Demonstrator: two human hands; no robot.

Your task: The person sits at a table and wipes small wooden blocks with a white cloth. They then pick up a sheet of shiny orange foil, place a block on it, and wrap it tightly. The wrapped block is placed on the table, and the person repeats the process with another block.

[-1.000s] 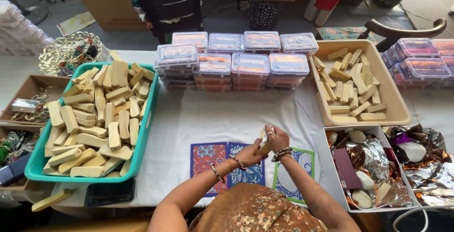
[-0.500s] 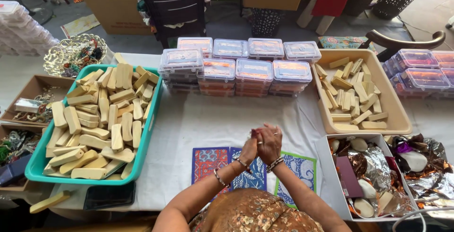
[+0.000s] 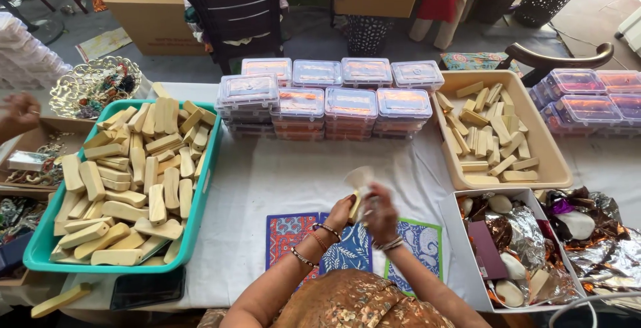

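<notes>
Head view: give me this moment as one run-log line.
left hand: holds tan block | right hand: on clear wrapper around block | over patterned cloths | teal tray of blocks at left

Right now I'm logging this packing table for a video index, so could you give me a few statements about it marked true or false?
1. Both hands, the left hand and the right hand, are raised together over the patterned cards. True.
2. The hands hold a small pale bar with a thin translucent wrapper above it. True.
3. The teal tray on the left is empty. False: it is piled with pale wooden-looking bars.
4. The lidded clear plastic boxes stand in stacks at the far side of the white cloth. True.
5. The beige tray holds foil. False: it holds more pale bars; the foil lies in the white box nearer the person.
</notes>
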